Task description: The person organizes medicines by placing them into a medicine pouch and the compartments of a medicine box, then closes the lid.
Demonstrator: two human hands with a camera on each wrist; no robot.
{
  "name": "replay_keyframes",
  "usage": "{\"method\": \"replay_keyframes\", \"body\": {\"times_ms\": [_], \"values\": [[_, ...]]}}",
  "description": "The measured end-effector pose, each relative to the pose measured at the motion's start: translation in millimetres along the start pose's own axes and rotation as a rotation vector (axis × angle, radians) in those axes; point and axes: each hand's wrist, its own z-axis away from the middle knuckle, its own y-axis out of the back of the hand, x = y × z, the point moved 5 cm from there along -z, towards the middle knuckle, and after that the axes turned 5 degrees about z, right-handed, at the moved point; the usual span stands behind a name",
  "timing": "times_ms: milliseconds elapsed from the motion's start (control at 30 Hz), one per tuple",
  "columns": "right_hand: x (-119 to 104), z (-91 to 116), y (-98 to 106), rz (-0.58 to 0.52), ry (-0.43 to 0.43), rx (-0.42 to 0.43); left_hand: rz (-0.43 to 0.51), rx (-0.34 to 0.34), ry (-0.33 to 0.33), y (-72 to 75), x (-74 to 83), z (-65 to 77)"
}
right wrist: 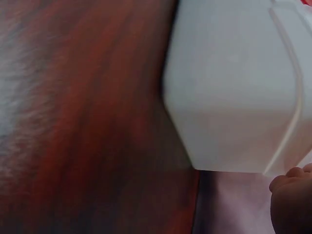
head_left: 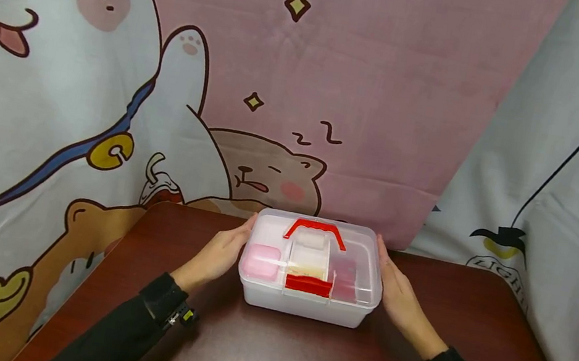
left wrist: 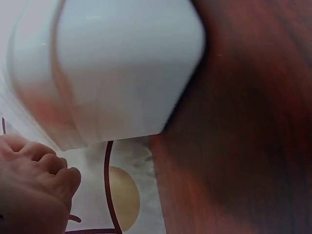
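Observation:
A white plastic storage box (head_left: pixel 304 307) with a clear lid sits toward the table's far edge. Its lid carries a red handle (head_left: pixel 317 226), and a red latch (head_left: pixel 309 285) lies on the front. Through the lid show a pink item (head_left: pixel 261 262) at left and a darker pink one at right. My left hand (head_left: pixel 216 257) presses against the box's left end, and my right hand (head_left: pixel 406 304) lies along its right end with fingers extended. In the wrist views, fingertips (left wrist: pixel 58 165) show by the far end of the box wall; the rest is hidden.
The box stands on a dark reddish-brown wooden table (head_left: pixel 263 357). A pink and white cartoon cloth (head_left: pixel 392 96) hangs right behind the table's far edge and continues at both sides.

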Motion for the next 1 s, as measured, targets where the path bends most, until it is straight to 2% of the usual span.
{"method": "replay_keyframes", "body": {"times_ms": [100,167,367,500,667,833,1000], "values": [[1,2,-2,0.005,-0.014,-0.001,-0.046,0.001,0.009,-2.9,-2.4,2.9],[1,4,-3,0.001,-0.057,-0.002,-0.053,0.007,0.026,-3.9,-2.1,5.3],[-9,23,0,-0.006,-0.281,-0.013,-0.010,0.075,0.114,-5.0,7.2,22.1],[-22,37,-3,-0.033,-0.364,-0.071,-0.016,0.063,0.194,-11.1,13.9,37.5],[-30,45,-13,-0.057,-0.411,-0.129,-0.016,0.025,0.228,-21.1,17.6,47.7],[-33,48,-17,-0.111,-0.435,-0.091,0.086,0.008,0.229,-26.0,18.1,46.6],[-30,46,-13,-0.096,-0.416,-0.070,0.151,-0.005,0.234,-29.4,15.0,40.6]]}}
